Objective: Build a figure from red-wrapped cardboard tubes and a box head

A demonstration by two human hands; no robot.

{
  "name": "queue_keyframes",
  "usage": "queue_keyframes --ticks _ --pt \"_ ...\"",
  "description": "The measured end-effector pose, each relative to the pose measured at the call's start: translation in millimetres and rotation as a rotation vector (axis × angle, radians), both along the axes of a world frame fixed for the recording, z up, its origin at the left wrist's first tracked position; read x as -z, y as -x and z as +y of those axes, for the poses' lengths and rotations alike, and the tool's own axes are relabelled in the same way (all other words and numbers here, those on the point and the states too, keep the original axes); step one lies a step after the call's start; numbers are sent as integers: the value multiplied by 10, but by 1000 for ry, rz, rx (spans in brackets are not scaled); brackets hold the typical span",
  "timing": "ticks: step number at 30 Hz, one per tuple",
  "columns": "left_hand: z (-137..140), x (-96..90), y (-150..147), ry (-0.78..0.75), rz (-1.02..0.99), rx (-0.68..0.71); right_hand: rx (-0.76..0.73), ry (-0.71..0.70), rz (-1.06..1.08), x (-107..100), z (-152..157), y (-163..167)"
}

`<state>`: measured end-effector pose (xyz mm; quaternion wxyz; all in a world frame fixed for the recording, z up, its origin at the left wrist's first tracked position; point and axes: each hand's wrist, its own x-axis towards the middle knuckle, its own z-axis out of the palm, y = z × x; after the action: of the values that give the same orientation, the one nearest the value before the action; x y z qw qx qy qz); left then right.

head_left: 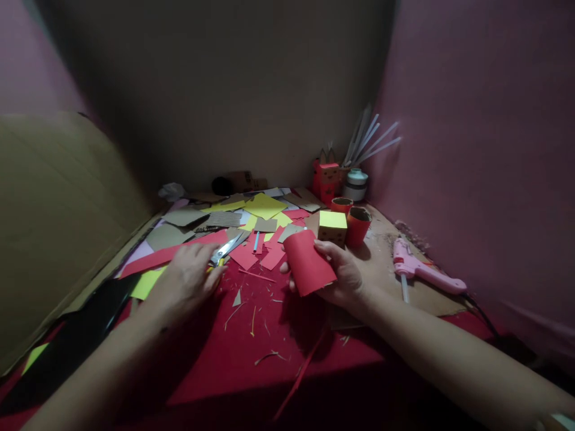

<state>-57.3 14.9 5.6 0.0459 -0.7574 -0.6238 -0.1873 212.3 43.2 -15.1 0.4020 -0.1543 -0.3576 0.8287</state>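
firstly, nearest to me, a thin red strip (299, 379) lay on the red cloth (215, 380), and small paper scraps (237, 298) were scattered beyond it. a bit further, above the cloth, my right hand (344, 275) was closed around the red tube (309, 263), with the thumb at its side. i judged that this grip should be soft, because the curved wall looked thin and might dent. my left hand (191, 272) was at the yellow handle of the scissors (229, 247), whose blades pointed away from me; the fingers hid much of the handle, so i could not tell if they gripped it. in my judgement, it was better to have the blades apart from the tube while handling it. on the right, a pink glue gun (406, 263) rested on the cardboard (381, 272). behind the tube stood a yellow-topped box (332, 226) and two smaller tubes (358, 232). farthest, a red figure (327, 182) stood near a jar (356, 190).
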Motion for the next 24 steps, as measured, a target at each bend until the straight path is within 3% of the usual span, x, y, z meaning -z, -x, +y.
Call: queue_keyframes --ticks 3,6,11,17,21,24 --pt "-120 -123 -321 29 -234 78 -64 8 15 22 30 5" --pt "-205 -220 -606 119 -437 247 -73 55 5 75 70 23" --pt "-209 -195 -896 141 -433 428 -97 131 12 151 120 72" --pt "-78 -111 -1007 324 -615 363 -78 115 -44 93 80 92" --pt "-16 -176 -925 497 -889 324 -118 67 -197 94 76 57" --pt "-2 -219 -846 589 -1059 301 -61 25 -244 144 82 69"
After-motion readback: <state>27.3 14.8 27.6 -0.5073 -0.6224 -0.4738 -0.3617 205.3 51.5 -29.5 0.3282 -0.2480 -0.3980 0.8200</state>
